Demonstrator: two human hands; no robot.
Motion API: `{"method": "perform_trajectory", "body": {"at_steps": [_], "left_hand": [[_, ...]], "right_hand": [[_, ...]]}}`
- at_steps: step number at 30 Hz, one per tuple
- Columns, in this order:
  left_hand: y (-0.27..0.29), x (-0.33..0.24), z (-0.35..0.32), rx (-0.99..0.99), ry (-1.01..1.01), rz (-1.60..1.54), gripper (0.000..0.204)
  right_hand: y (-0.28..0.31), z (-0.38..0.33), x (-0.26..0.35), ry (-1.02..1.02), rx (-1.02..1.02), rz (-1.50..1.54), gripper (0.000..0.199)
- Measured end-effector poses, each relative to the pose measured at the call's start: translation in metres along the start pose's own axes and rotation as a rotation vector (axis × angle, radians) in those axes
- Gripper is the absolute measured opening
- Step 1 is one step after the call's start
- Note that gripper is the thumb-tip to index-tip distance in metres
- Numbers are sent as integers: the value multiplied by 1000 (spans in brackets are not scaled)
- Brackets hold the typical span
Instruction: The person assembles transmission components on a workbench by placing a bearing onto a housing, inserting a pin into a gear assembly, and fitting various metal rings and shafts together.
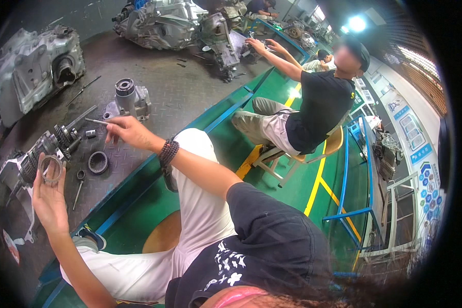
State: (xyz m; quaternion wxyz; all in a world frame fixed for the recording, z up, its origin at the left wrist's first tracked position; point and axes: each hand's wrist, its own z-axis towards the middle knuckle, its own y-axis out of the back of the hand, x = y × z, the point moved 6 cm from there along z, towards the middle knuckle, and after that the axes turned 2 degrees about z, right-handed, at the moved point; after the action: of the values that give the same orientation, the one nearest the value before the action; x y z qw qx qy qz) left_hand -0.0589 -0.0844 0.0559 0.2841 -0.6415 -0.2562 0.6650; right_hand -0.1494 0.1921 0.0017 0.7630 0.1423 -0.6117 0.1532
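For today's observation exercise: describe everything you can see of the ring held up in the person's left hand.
The ring is a thin, flat, dull grey hoop that looks like metal, with an open centre. The left hand holds it upright at its lower edge between the fingertips, raised above the dark bench in front of the gear shaft.

The ring (51, 169) in the left hand (49, 197) looks like dull grey metal, its edge slightly shiny. The thin rod (96, 121) in the right hand (128, 132) is bright metal. The gear shaft (46, 151) is dark, oily steel. The floor plate (179, 92) is matt, patterned metal.
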Motion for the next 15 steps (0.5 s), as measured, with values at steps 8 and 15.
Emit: {"method": "perform_trajectory", "body": {"at_steps": [8,15], "left_hand": [[-2,2,-3,14,10,-8,48],[0,-5,-9,-17,10,-4,50]], "right_hand": [[32,-9,42,147,-161,51,21],[64,12,87,303,-163,66,21]]}}
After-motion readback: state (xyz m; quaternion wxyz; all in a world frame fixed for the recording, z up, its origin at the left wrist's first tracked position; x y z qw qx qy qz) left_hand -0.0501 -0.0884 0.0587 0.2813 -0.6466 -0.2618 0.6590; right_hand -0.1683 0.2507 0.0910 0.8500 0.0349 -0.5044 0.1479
